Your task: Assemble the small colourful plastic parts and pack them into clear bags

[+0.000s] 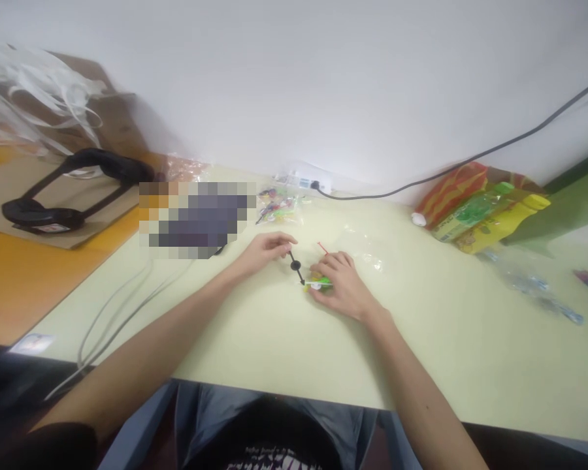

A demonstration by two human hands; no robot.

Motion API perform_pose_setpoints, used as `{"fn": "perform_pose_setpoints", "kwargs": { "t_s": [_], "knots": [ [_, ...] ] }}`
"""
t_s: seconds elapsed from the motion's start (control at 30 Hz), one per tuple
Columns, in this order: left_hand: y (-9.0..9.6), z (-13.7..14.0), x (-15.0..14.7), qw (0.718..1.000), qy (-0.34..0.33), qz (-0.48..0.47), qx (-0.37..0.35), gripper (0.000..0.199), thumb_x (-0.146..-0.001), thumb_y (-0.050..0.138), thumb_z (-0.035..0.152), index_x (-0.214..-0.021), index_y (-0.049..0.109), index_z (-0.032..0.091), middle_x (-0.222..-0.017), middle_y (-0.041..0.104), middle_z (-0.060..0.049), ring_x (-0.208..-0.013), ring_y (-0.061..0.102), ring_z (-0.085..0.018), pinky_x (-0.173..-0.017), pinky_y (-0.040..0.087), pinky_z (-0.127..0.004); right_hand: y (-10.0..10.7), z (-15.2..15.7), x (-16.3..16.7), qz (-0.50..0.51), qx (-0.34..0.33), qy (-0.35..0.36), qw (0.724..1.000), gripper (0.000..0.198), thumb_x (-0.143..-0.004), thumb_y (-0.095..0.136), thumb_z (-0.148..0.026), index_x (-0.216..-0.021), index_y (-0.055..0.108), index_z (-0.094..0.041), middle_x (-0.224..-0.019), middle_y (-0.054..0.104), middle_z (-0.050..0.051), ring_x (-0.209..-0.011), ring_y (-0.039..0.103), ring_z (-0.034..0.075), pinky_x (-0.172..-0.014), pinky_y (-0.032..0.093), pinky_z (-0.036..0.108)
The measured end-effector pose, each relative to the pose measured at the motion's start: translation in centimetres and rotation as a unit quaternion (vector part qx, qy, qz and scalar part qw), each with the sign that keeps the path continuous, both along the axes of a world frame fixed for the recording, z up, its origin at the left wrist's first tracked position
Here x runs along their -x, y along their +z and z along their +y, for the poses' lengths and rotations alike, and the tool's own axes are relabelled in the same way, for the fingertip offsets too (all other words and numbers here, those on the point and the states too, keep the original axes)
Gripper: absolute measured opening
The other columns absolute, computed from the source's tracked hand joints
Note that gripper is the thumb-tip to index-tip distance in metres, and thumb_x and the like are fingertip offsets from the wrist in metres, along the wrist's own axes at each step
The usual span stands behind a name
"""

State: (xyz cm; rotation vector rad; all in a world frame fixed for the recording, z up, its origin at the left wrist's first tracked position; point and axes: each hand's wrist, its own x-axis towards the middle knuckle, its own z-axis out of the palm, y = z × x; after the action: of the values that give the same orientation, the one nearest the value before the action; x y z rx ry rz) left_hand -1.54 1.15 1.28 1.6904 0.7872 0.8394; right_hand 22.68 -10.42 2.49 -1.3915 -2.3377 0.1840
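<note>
Between the fingertips of my left hand (269, 249) is the upper end of a thin black rod with a round black disc (295, 266) at its middle and a pointed lower tip. My right hand (342, 284) curls over a little cluster of small green, yellow and white plastic pieces (317, 284) on the table. The black rod's tip reaches the edge of that cluster. My right palm and fingers hide part of the pieces. A thin red piece (322, 248) sticks out just beyond the right fingers.
Bags of small colourful parts (279, 205) lie at the back near a power strip (308, 179). A blurred-out dark device (200, 219) and cables are at left, with a black frame (73, 189) beyond. Snack packets and a green bottle (475, 212) stand at right, near clear plastic bags (534, 284).
</note>
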Motion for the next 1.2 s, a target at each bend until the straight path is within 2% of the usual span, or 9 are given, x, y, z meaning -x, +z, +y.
{"fn": "perform_pose_setpoints", "kwargs": {
  "t_s": [0.17, 0.27, 0.37, 0.5, 0.67, 0.8, 0.97, 1.1, 1.2],
  "knots": [
    [0.2, 0.3, 0.2, 0.999, 0.026, -0.043, 0.014, 0.034, -0.084, 0.075, 0.048, -0.104, 0.076, 0.020, -0.085, 0.070, -0.003, -0.073, 0.062, -0.014, -0.075, 0.050, -0.029, 0.7, -0.4, 0.2, -0.006, -0.043, -0.009, 0.999, 0.044, -0.093, 0.062, -0.055, -0.125, 0.064, -0.026, -0.121, 0.066, 0.011, -0.123, 0.053, 0.033, -0.118, 0.020, 0.059],
    [0.3, 0.1, 0.1, 0.998, 0.032, -0.056, 0.008, 0.033, -0.083, 0.076, 0.047, -0.102, 0.076, 0.020, -0.083, 0.068, -0.002, -0.070, 0.060, -0.013, -0.073, 0.050, -0.029, 1.2, -0.8, 1.2, 0.035, -0.090, -0.029, 0.995, 0.040, -0.099, 0.053, -0.052, -0.128, 0.062, -0.026, -0.124, 0.066, 0.011, -0.124, 0.053, 0.032, -0.113, 0.025, 0.055],
    [0.4, -0.6, -0.1, 0.996, 0.043, -0.072, -0.005, 0.031, -0.082, 0.076, 0.045, -0.099, 0.074, 0.018, -0.077, 0.065, -0.001, -0.068, 0.059, -0.013, -0.071, 0.049, -0.028, 1.3, -1.3, 2.8, 0.066, -0.115, -0.053, 0.990, 0.032, -0.102, 0.050, -0.047, -0.120, 0.065, -0.026, -0.116, 0.070, 0.010, -0.117, 0.056, 0.031, -0.106, 0.029, 0.051],
    [0.4, -1.8, -0.5, 0.993, 0.071, -0.097, -0.005, 0.029, -0.084, 0.075, 0.042, -0.099, 0.074, 0.018, -0.074, 0.064, -0.001, -0.068, 0.061, -0.014, -0.074, 0.050, -0.030, 0.8, -1.6, 4.6, 0.064, -0.105, -0.064, 0.990, 0.025, -0.104, 0.047, -0.038, -0.111, 0.068, -0.025, -0.097, 0.072, 0.008, -0.103, 0.059, 0.028, -0.102, 0.029, 0.049],
    [0.3, -2.6, -0.9, 0.986, 0.083, -0.139, 0.026, 0.024, -0.082, 0.077, 0.038, -0.097, 0.074, 0.018, -0.080, 0.067, -0.001, -0.067, 0.061, -0.012, -0.075, 0.051, -0.030, 0.4, -1.4, 4.2, 0.072, -0.119, -0.082, 0.987, 0.024, -0.105, 0.047, -0.032, -0.103, 0.069, -0.022, -0.088, 0.072, 0.007, -0.095, 0.059, 0.025, -0.098, 0.029, 0.047],
    [0.0, -2.3, -0.9, 0.980, 0.101, -0.170, 0.031, 0.024, -0.081, 0.077, 0.036, -0.096, 0.075, 0.018, -0.081, 0.067, -0.002, -0.068, 0.063, -0.013, -0.073, 0.051, -0.029, 0.0, -1.0, 3.1, 0.094, -0.122, -0.052, 0.987, 0.020, -0.101, 0.057, -0.039, -0.101, 0.069, -0.023, -0.087, 0.073, 0.005, -0.092, 0.061, 0.024, -0.096, 0.031, 0.045],
    [-0.3, -2.1, -0.8, 0.981, 0.107, -0.160, 0.034, 0.027, -0.080, 0.079, 0.036, -0.097, 0.078, 0.015, -0.079, 0.069, -0.003, -0.067, 0.064, -0.014, -0.072, 0.051, -0.029, -0.3, -0.8, 2.7, 0.132, -0.152, -0.038, 0.979, 0.022, -0.104, 0.050, -0.028, -0.090, 0.066, -0.022, -0.075, 0.069, 0.002, -0.082, 0.060, 0.020, -0.090, 0.033, 0.043],
    [-0.4, -2.2, -0.9, 0.977, 0.109, -0.177, 0.039, 0.027, -0.080, 0.080, 0.036, -0.098, 0.079, 0.016, -0.080, 0.070, -0.003, -0.068, 0.065, -0.014, -0.073, 0.052, -0.029, 0.1, -1.1, 2.6, 0.160, -0.151, -0.012, 0.975, 0.020, -0.105, 0.049, -0.027, -0.096, 0.066, -0.022, -0.082, 0.072, 0.003, -0.082, 0.061, 0.020, -0.088, 0.036, 0.042],
    [-0.4, -2.4, -1.0, 0.978, 0.108, -0.175, 0.024, 0.029, -0.081, 0.080, 0.037, -0.101, 0.079, 0.016, -0.082, 0.072, -0.004, -0.070, 0.065, -0.014, -0.074, 0.052, -0.029, 0.1, -1.2, 2.6, 0.161, -0.137, 0.004, 0.977, 0.021, -0.104, 0.052, -0.035, -0.097, 0.066, -0.022, -0.080, 0.071, 0.003, -0.080, 0.061, 0.020, -0.087, 0.038, 0.041]
  ]
}}
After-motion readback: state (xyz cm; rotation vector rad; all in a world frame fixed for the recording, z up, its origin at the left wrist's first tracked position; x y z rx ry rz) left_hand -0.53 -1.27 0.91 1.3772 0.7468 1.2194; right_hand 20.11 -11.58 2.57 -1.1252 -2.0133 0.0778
